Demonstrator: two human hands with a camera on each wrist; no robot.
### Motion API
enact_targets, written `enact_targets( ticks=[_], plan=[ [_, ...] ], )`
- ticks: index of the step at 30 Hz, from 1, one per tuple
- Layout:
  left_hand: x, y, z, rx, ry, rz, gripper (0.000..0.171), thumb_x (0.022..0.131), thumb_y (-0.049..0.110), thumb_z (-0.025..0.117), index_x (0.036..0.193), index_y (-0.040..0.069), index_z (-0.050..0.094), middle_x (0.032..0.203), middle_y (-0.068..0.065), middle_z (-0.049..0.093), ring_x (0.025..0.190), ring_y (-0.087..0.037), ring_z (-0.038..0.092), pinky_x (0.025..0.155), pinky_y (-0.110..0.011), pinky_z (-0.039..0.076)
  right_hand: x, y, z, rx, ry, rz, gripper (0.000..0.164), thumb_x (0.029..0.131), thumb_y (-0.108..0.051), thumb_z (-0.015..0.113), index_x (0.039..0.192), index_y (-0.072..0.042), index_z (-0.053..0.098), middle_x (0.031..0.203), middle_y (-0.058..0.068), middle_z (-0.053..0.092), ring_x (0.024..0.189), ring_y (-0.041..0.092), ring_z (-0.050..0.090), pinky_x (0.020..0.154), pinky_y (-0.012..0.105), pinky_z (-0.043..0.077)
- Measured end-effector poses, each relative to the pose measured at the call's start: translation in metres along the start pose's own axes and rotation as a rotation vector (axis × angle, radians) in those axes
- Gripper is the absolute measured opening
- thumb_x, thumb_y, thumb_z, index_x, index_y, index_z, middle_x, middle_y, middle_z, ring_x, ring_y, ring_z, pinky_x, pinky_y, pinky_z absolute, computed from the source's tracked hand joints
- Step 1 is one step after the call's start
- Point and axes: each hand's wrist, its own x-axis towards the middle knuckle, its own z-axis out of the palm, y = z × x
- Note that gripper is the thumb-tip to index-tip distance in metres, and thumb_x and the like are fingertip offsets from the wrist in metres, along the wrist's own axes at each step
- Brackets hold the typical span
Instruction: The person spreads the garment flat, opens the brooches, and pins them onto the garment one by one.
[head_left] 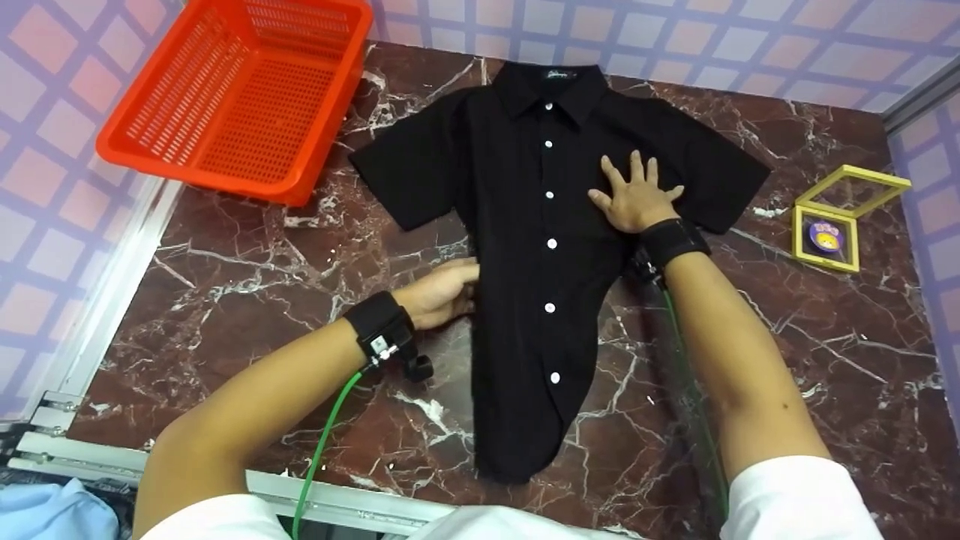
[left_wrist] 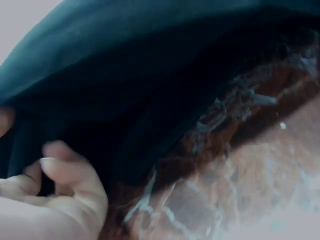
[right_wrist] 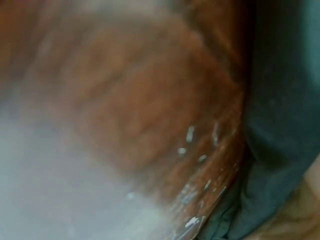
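A black short-sleeved button-up shirt point(head_left: 510, 225) with white buttons lies front up, its collar toward the back wall. Its lower part narrows, with the right side tucked or folded inward. My right hand point(head_left: 637, 199) rests flat on the chest at the right, fingers spread. At the shirt's left edge my left hand point(head_left: 442, 294) grips the side fabric with curled fingers. In the left wrist view, the fingers point(left_wrist: 75, 180) bend against the dark cloth point(left_wrist: 125, 85), which is raised off the table; part of the grip is hidden. The right wrist view shows blurred shirt cloth point(right_wrist: 282, 115).
A red plastic basket point(head_left: 300, 169) stands at the back left. On the right sits a small yellow-framed open case point(head_left: 801, 232) holding a purple round badge point(head_left: 826, 237). Brown marbled table point(head_left: 247, 300), patterned walls behind. Green cables point(head_left: 319, 450) trail from both wrists.
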Motion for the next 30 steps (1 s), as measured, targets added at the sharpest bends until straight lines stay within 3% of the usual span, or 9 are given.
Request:
enact_targets(
  ticks=[5,12,16,20,24,30],
  plan=[
    [-0.011,0.002,-0.006,0.109,0.017,0.034,0.024,0.082,0.001,0.054,0.105,0.003,0.057,0.091,-0.004,0.065,0.085,-0.018,0.060,0.088,-0.038,0.044,0.000,-0.001,-0.001,-0.007,0.000,-0.006,0.069,0.092,-0.063,0.017,0.149,-0.030,-0.006,0.151,0.020,-0.018,0.134,0.045,-0.018,0.087,0.081,0.002],
    [-0.025,-0.003,-0.015,0.099,-0.023,0.095,0.032,0.083,-0.006,0.052,0.115,-0.004,0.049,0.101,-0.012,0.065,0.092,-0.023,0.063,0.090,-0.040,0.046,0.000,0.001,-0.001,-0.006,-0.005,-0.016,0.069,0.093,-0.061,0.018,0.149,-0.029,-0.005,0.150,0.021,-0.018,0.134,0.046,-0.018,0.085,0.081,0.003],
    [-0.033,-0.005,-0.021,0.162,-0.051,0.157,0.049,0.083,-0.007,0.055,0.129,-0.002,0.039,0.111,-0.019,0.062,0.099,-0.027,0.062,0.092,-0.043,0.045,0.001,0.002,-0.002,-0.008,-0.016,-0.016,0.070,0.092,-0.062,0.018,0.149,-0.029,-0.006,0.150,0.021,-0.019,0.133,0.046,-0.018,0.085,0.081,0.003],
    [-0.043,-0.004,-0.027,0.246,-0.017,0.145,0.062,0.082,-0.010,0.057,0.135,0.002,0.028,0.108,-0.025,0.061,0.096,-0.030,0.064,0.087,-0.045,0.048,0.001,0.003,-0.001,-0.007,-0.021,-0.021,0.070,0.092,-0.063,0.018,0.149,-0.029,-0.006,0.150,0.021,-0.019,0.133,0.046,-0.018,0.086,0.081,0.003],
    [-0.052,-0.001,-0.032,0.353,0.019,0.118,0.060,0.081,-0.008,0.061,0.129,0.000,0.027,0.107,-0.026,0.061,0.093,-0.028,0.064,0.081,-0.042,0.051,0.001,0.004,-0.001,-0.008,-0.024,-0.020,0.071,0.092,-0.063,0.018,0.149,-0.029,-0.005,0.150,0.021,-0.019,0.134,0.046,-0.017,0.086,0.081,0.004],
    [-0.062,0.001,-0.042,0.438,-0.005,0.116,0.070,0.077,-0.005,0.067,0.130,0.002,0.022,0.120,-0.021,0.055,0.106,-0.028,0.059,0.089,-0.038,0.047,0.003,0.004,-0.003,0.000,-0.028,-0.025,0.072,0.091,-0.064,0.019,0.149,-0.028,-0.006,0.150,0.021,-0.020,0.133,0.047,-0.018,0.085,0.081,0.003]
  ],
)
